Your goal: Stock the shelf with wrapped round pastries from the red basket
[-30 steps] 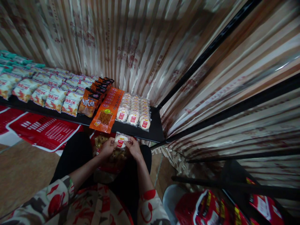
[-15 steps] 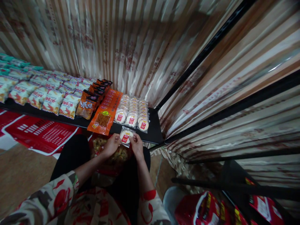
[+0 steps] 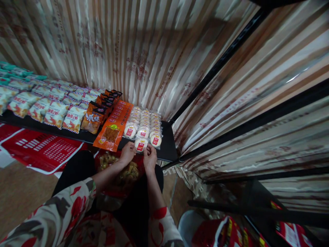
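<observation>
Between my two hands is a round white rice cracker in a clear wrapper with a red label (image 3: 141,145). My left hand (image 3: 128,153) pinches its left edge and my right hand (image 3: 149,157) pinches its right edge. The packet rests at the front of the middle row, overlapping the cracker packet (image 3: 143,132) behind it. Rows of the same crackers stand to the left (image 3: 130,130) and right (image 3: 155,139). Left of them lies a flat orange snack bag with brown sticks (image 3: 110,134). All of these are on a black shelf (image 3: 168,145).
Orange-black snack bags (image 3: 92,118) and several white snack bags (image 3: 74,118) line the shelf leftward. A bag of yellowish packets (image 3: 131,171) sits between my knees. A striped curtain (image 3: 144,58) hangs behind; black metal bars (image 3: 221,68) cross on the right. Red packages (image 3: 216,231) lie lower right.
Both hands have moved forward with the held cracker, from in front of the shelf edge onto the front of the middle row. The camera view has shifted slightly.
</observation>
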A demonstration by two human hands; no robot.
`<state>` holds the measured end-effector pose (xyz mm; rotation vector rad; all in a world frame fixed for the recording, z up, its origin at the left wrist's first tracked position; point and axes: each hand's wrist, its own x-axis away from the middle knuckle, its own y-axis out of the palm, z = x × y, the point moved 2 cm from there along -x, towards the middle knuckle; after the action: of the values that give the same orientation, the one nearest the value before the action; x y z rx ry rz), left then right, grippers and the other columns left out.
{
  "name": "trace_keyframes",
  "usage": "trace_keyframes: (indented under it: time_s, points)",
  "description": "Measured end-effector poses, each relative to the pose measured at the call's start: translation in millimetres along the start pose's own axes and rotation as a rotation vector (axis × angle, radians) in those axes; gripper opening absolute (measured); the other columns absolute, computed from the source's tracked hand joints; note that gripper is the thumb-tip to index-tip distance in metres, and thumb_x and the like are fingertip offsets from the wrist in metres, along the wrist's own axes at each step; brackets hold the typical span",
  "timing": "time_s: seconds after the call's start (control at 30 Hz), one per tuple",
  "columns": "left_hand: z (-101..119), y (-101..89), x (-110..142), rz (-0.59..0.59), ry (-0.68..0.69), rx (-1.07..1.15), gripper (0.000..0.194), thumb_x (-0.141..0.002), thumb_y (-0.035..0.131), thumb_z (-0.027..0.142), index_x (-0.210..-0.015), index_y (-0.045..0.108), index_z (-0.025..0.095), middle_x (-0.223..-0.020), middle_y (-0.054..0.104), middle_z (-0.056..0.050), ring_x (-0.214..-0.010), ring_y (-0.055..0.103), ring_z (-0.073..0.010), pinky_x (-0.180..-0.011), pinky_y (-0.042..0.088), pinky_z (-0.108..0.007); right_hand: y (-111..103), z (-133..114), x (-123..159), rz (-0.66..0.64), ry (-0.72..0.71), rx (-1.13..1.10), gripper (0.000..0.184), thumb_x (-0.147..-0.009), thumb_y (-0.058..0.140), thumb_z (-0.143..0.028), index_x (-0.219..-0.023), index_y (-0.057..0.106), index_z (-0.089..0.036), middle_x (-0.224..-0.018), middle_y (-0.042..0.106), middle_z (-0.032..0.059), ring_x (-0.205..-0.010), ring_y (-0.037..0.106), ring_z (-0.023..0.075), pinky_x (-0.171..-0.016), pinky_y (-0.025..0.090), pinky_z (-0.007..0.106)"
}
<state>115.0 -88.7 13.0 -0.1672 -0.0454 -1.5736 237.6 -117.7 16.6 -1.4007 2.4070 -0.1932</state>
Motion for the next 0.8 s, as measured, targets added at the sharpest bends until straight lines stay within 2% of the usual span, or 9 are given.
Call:
trace_keyframes:
  time_s: [0.23,0.4,0.5,0.67,0.8]
  points:
    - [1,9.4,-17,0.014,0.022,-0.122,0.005,-0.075,0.049,0.011,-0.076,0.049,0.016,-0.065,0.053,0.003,-0.051,0.054,-0.0069,-0.049,0.047,-0.018,-1,-3,-7,0.025,-0.021,0.165,0.036,-0.078,0.046,-0.026,-0.109,0.056,-0.01,-0.101,0.056,0.0127,-0.076,0.057,0.0146,-0.067,0.05,0.026]
    - [-5,13.3,-26,0.048,0.024,-0.232,0.006,-0.075,0.049,0.012,-0.08,0.052,0.014,-0.074,0.054,0.0,-0.05,0.052,-0.006,-0.049,0.047,-0.019,4,-1,-9,0.03,-0.017,0.165,0.037,-0.079,0.043,-0.025,-0.111,0.055,-0.012,-0.105,0.055,0.0134,-0.074,0.055,0.0141,-0.065,0.049,0.026]
    - [-7,13.8,-31,0.084,0.036,-0.336,0.008,-0.074,0.052,0.014,-0.081,0.055,0.014,-0.078,0.055,-0.001,-0.056,0.054,-0.0071,-0.056,0.048,-0.02,8,2,-10,0.029,-0.017,0.159,0.038,-0.079,0.04,-0.023,-0.112,0.055,-0.012,-0.108,0.054,0.014,-0.076,0.056,0.0142,-0.065,0.049,0.025]
    - [-8,15.3,-38,0.094,0.055,-0.442,0.01,-0.073,0.053,0.014,-0.082,0.058,0.014,-0.074,0.056,-0.001,-0.066,0.057,-0.0102,-0.066,0.047,-0.023,13,8,-13,0.02,-0.032,0.202,0.037,-0.078,0.04,-0.022,-0.11,0.056,-0.011,-0.104,0.054,0.014,-0.079,0.055,0.0162,-0.073,0.048,0.03]
    - [-6,16.3,-40,0.087,0.083,-0.432,0.013,-0.071,0.053,0.011,-0.082,0.06,0.014,-0.071,0.056,-0.001,-0.068,0.057,-0.0117,-0.069,0.047,-0.024,14,8,-15,0.02,-0.081,0.224,0.036,-0.078,0.04,-0.021,-0.108,0.056,-0.011,-0.103,0.055,0.014,-0.083,0.055,0.018,-0.081,0.045,0.034]
